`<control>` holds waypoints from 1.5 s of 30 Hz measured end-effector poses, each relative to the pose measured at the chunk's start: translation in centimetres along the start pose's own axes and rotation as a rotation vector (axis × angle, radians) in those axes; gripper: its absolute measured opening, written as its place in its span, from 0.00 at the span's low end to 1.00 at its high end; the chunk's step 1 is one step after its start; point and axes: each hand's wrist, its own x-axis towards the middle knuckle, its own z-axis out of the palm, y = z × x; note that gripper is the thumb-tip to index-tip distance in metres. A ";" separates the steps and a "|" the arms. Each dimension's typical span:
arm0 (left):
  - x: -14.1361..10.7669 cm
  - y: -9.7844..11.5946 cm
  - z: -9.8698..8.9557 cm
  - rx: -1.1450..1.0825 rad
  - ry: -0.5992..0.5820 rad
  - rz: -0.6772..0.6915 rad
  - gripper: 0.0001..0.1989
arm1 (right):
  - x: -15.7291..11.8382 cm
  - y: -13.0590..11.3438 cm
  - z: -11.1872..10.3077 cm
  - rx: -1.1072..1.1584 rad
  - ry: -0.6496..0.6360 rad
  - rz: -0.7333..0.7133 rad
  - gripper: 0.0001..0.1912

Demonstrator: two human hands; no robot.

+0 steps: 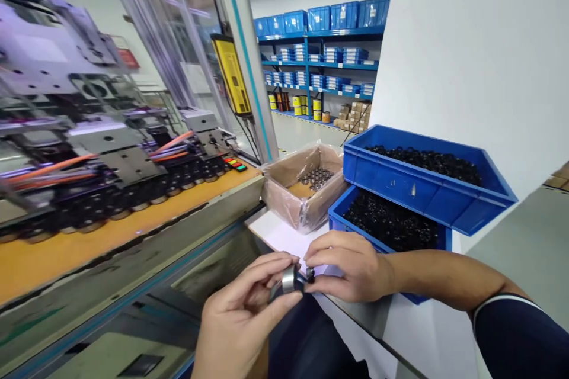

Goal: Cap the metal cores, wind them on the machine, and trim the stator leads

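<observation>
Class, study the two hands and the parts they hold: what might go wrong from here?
The small dark part sits at the right hand's fingertips and might slip away. The left hand grips the metal ring by its edges, so it may tilt out of line as the two meet.

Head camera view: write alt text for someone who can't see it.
The left hand holds a round metal part beside a small dark piece in the right hand. Beyond are two blue bins of black parts, an open box and, at left, a machine.
</observation>
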 end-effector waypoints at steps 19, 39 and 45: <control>0.9 -1.0 1.1 -0.262 -0.137 -0.240 0.14 | -0.5 1.2 0.0 -0.020 -0.058 0.047 0.07; 0.5 -0.9 0.8 -0.196 -0.130 -0.252 0.17 | -0.3 1.5 -0.2 0.023 -0.120 -0.017 0.10; 0.3 -1.3 0.9 -0.212 -0.124 -0.233 0.15 | -0.5 1.8 0.0 -0.006 -0.064 -0.074 0.06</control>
